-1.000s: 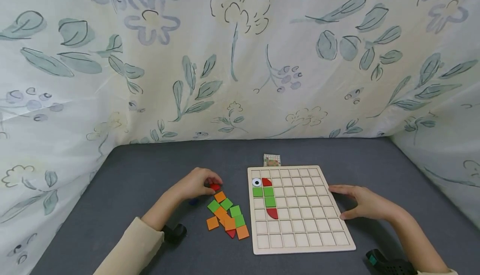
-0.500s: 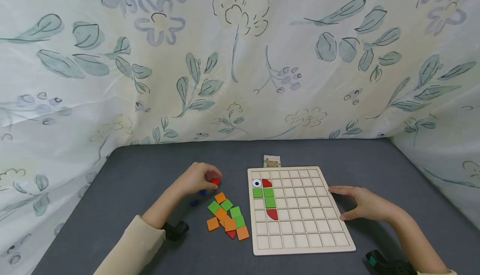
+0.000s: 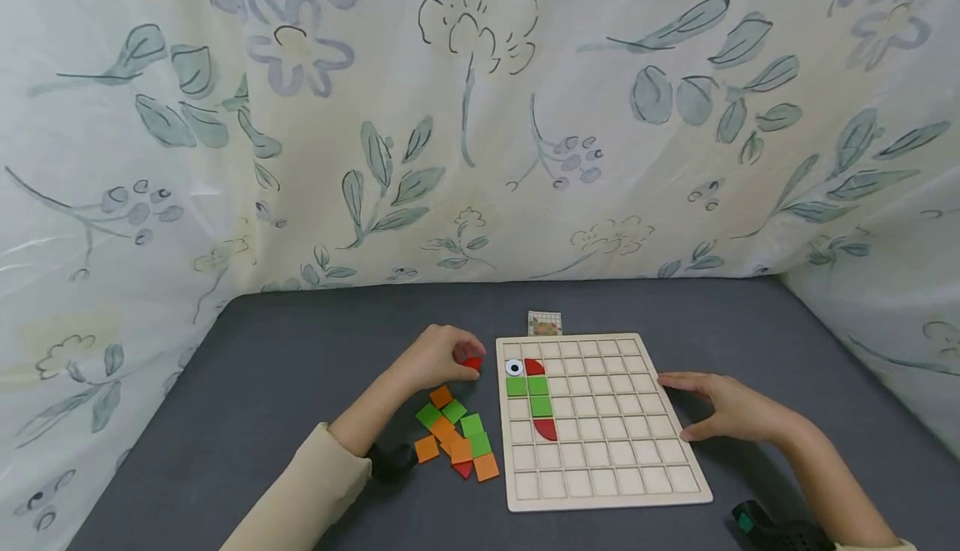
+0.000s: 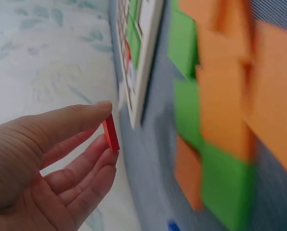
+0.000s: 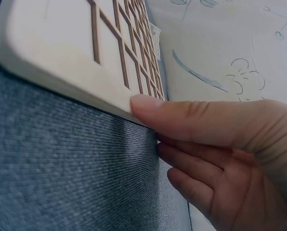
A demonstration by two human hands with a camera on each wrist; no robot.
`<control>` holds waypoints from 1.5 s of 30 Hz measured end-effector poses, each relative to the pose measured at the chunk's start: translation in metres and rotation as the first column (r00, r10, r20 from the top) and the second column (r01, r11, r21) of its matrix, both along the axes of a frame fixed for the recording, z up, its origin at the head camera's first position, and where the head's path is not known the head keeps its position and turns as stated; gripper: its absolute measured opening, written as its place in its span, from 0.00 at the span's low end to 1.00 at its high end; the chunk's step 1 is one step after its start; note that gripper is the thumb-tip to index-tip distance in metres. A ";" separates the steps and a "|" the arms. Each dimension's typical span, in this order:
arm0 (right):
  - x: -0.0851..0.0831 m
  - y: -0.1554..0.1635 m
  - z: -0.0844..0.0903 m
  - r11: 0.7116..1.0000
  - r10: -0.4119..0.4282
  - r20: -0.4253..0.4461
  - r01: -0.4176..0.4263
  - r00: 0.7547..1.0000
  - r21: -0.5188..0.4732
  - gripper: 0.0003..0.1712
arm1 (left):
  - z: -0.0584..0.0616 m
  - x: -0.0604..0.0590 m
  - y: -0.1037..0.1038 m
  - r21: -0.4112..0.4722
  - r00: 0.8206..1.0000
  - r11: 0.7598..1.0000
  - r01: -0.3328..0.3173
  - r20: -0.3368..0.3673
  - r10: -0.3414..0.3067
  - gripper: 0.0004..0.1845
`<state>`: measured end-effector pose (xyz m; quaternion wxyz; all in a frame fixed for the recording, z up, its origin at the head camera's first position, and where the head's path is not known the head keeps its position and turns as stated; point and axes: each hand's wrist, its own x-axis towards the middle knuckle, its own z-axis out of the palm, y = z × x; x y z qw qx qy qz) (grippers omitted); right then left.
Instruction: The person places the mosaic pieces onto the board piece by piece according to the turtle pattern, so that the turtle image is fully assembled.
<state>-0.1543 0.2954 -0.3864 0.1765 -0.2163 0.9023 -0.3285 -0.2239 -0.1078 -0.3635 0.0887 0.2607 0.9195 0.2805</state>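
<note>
The dark table (image 3: 300, 351) bears the pale grid board (image 3: 615, 478), flat, with 6 set pieces (image 3: 541, 406) in cells toward its far left. The right hand (image 3: 731, 407), thumb and fingers apart, touches the board's right edge, presumably to steady it. The left hand (image 3: 441, 358) has thumb and fingertips clamped together on something small. Loose tiles (image 3: 461, 450) lie just left of the board, probably for short reaches. The pinched red piece (image 3: 472, 363) is between table's left side and board, apparently gripped lightly for precise handling.
</note>
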 end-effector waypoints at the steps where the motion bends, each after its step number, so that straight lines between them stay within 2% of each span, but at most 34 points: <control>1: 0.000 0.001 0.000 1.000 -0.001 0.000 0.001 1.000 0.003 0.47 | 0.000 0.000 0.006 0.001 1.000 1.000 0.007 -0.001 -0.007 0.14; 5: 0.001 0.002 0.000 1.000 -0.001 -0.004 0.001 1.000 0.005 0.47 | 0.002 -0.002 0.030 0.003 0.998 0.998 0.068 -0.003 -0.068 0.15; 8: 0.002 0.002 0.001 1.000 0.000 -0.001 0.000 1.000 -0.002 0.47 | 0.005 -0.001 0.046 0.001 0.994 0.994 0.109 0.023 -0.109 0.15; 11: 0.001 0.002 0.001 1.000 -0.007 0.004 0.007 1.000 0.008 0.47 | 0.008 0.000 0.060 0.001 0.991 0.992 0.123 0.046 -0.123 0.15; 19: -0.002 -0.001 0.003 1.000 -0.011 0.005 0.011 1.000 0.023 0.48 | 0.015 0.000 0.087 -0.048 0.986 0.985 0.167 -0.018 -0.168 0.10; 24: -0.002 -0.002 0.003 0.999 -0.010 0.001 0.010 1.000 0.033 0.48 | 0.012 -0.001 0.097 -0.060 0.988 0.987 0.150 -0.010 -0.151 0.09; 36: -0.001 -0.004 0.004 0.999 -0.024 -0.013 0.025 1.000 0.048 0.47 | -0.011 0.003 0.116 -0.126 0.995 0.988 0.086 -0.029 -0.090 0.07; 45: 0.001 -0.001 0.002 0.999 -0.022 -0.015 0.022 1.000 0.040 0.47 | -0.016 0.009 0.120 -0.150 0.996 0.987 0.057 -0.057 -0.066 0.09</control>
